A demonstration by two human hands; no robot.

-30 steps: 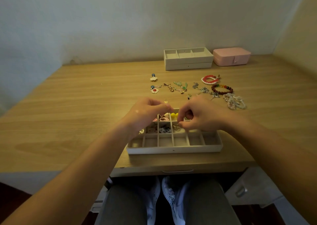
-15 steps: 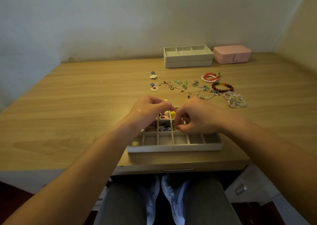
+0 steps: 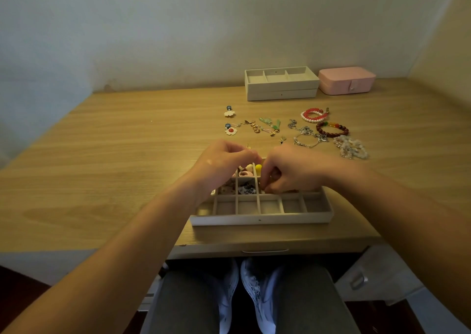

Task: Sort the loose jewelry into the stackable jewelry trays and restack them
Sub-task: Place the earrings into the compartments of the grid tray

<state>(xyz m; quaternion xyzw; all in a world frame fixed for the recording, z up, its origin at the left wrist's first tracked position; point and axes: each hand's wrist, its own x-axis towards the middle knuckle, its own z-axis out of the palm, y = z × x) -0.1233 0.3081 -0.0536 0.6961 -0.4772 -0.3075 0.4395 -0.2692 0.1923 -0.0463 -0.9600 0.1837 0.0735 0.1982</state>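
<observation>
Compartment tray (image 3: 260, 220) sits at the desk's (image 3: 102, 168) near edge, front row empty, placed as a second ago. Left hand (image 3: 224, 165) and right hand (image 3: 293, 173) remain over its far rows, barely shifted. Both have curled fingers; whether either pinches a piece cannot be told. Right fingertips (image 3: 266, 187) reach into a middle-row cell. Beyond, loose jewelry (image 3: 332, 129) lies undisturbed. Stacked trays (image 3: 281, 91) stand at the wall.

A light wood-grain table (image 3: 102, 180) carries a grey divided tray (image 3: 260, 219) under the left hand (image 3: 224, 165) and right hand (image 3: 293, 173). Beyond their grip lie loose earrings (image 3: 254, 127) and beaded bracelets (image 3: 331, 129), and farther back stacked grey trays (image 3: 280, 92) and a pink oblong box (image 3: 346, 81).
</observation>
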